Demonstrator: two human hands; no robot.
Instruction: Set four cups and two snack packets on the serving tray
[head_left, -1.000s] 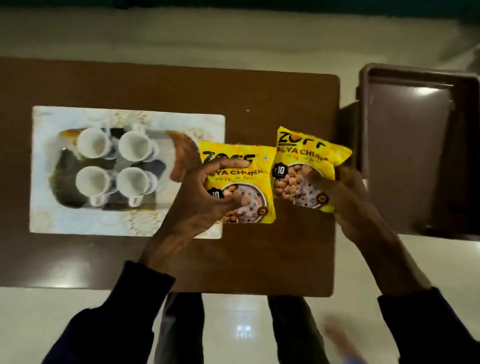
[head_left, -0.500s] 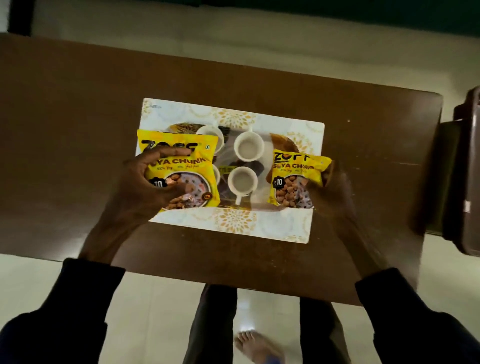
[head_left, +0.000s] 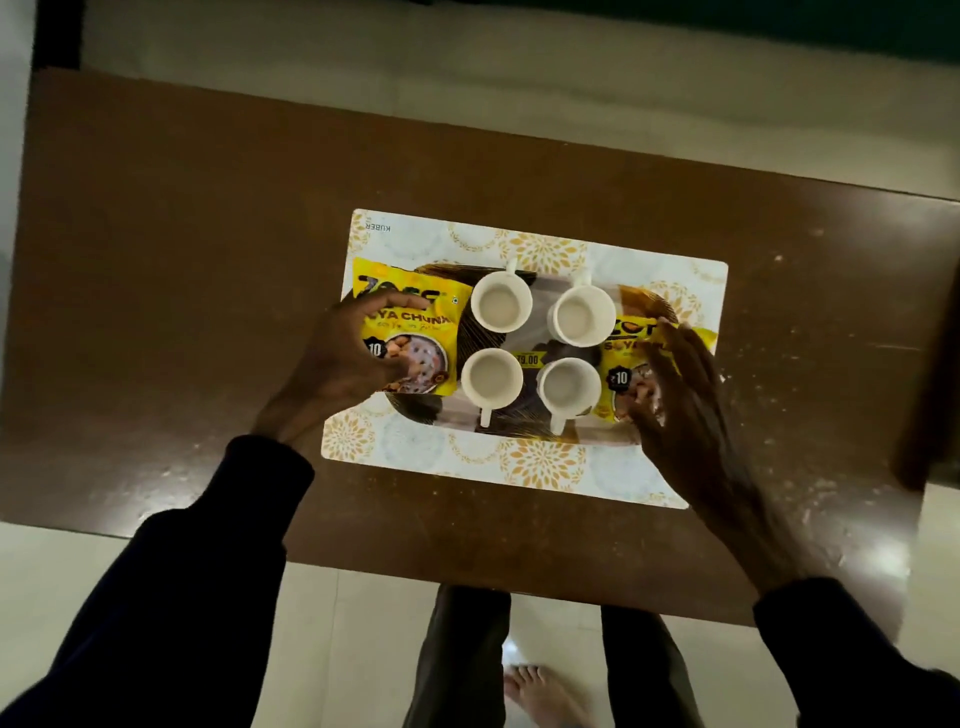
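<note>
A white serving tray (head_left: 524, 467) with gold flower prints lies on the brown table. Several white cups stand in its middle, among them the far left cup (head_left: 501, 302) and the near right cup (head_left: 569, 386). A yellow snack packet (head_left: 415, 332) lies on the tray's left end with my left hand (head_left: 340, 364) gripping it, thumb across the top. A second yellow snack packet (head_left: 626, 358) lies at the tray's right end, partly under my right hand (head_left: 680, 400), whose fingers rest spread on it.
The brown wooden table (head_left: 208, 234) extends well left and behind the tray. A dark brown object (head_left: 930, 395) sits blurred at the right edge. Pale tiled floor, my legs and a bare foot (head_left: 540, 691) show below the table's near edge.
Both packets came from right of the tray down onto its two ends, left and right of the cups. The view shifted, putting the tray at centre.
</note>
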